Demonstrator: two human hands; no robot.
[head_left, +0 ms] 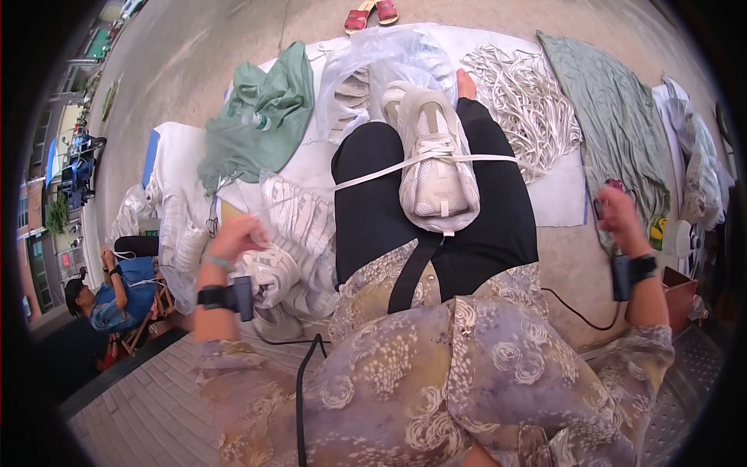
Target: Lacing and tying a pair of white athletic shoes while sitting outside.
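A white sneaker (pixel 441 183) lies across my thighs, its toe pointing away and its heel toward me. Its white shoelace (pixel 373 178) crosses the tongue and stretches out to both sides. My left hand (pixel 240 235), smeared by motion, is closed out to the left, with the lace's faint line running to it. Far to the right my right hand (pixel 618 212) is also closed; the lace heads that way, but its end is lost against the pale cloth. A second pale shoe (pixel 395 95) shows partly behind the first one's toe.
Loose white laces (pixel 529 101) lie heaped at the far right. Wrapped shoes (pixel 299 222) are piled by my left knee, with more in a clear plastic bag (pixel 397 54) ahead. Green cloth (pixel 272 101) lies left, grey-green cloth (pixel 607 109) right. A black cable (pixel 580 315) runs beside me; another person (pixel 117 300) sits left.
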